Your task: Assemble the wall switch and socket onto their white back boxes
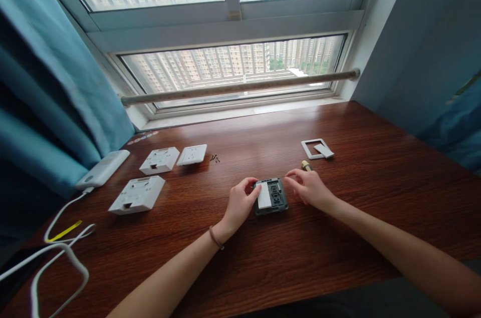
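Note:
A wall switch body of dark grey plastic lies on the table in front of me, its left half covered by a white rocker panel and its right half showing bare mechanism. My left hand grips its left edge, thumb resting on the white panel. Just off the right edge is my right hand, fingers bent and slightly apart, with nothing visible in them. Behind that hand a yellow and black handle pokes out, perhaps a screwdriver's; the hand hides the rest.
Farther right lies a white frame with a loose white rocker on it. At left sit two white mounting boxes, a socket panel, several screws, a white power adapter, its cable and a yellow strip.

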`<state>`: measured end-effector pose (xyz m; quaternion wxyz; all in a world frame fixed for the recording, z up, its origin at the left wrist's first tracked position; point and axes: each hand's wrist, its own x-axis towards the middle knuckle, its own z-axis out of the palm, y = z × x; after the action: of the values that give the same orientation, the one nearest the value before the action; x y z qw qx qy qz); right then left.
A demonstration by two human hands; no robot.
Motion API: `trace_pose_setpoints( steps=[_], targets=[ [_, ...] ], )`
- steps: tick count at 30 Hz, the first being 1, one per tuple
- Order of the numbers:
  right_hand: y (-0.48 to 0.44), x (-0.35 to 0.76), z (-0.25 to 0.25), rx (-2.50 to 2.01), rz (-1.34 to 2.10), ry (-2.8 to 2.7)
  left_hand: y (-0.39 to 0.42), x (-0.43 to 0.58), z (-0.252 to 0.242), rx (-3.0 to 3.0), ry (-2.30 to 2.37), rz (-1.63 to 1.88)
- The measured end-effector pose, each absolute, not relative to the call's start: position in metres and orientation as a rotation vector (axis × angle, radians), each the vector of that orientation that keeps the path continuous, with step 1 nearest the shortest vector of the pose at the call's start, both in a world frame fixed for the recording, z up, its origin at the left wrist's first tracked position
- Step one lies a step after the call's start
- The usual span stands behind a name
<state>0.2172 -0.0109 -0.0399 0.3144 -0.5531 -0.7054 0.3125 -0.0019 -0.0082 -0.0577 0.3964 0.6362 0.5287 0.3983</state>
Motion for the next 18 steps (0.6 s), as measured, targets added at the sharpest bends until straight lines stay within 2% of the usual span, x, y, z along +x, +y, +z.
trace_pose_setpoints(
  steps=[4, 7, 11, 18],
  targets=[
    [0.023, 0.265, -0.033, -1.723, 0.136, -1.785, -0.008, -0.002, -0.054, 1.643, 1.411, 1.004],
    [0.044, 0.302, -0.039, -1.934, -0.213, -1.692, -0.008, -0.003, -0.054, 1.688, 1.442, 1.006],
    [0.056, 0.326, -0.053, -2.105, -0.220, -1.713, -0.007, -0.005, -0.055, 1.795, 1.436, 1.008],
    [0.057, 0.325, -0.061, -2.116, -0.162, -1.712, -0.010, -0.004, -0.054, 1.913, 1.403, 1.048]
  ],
)
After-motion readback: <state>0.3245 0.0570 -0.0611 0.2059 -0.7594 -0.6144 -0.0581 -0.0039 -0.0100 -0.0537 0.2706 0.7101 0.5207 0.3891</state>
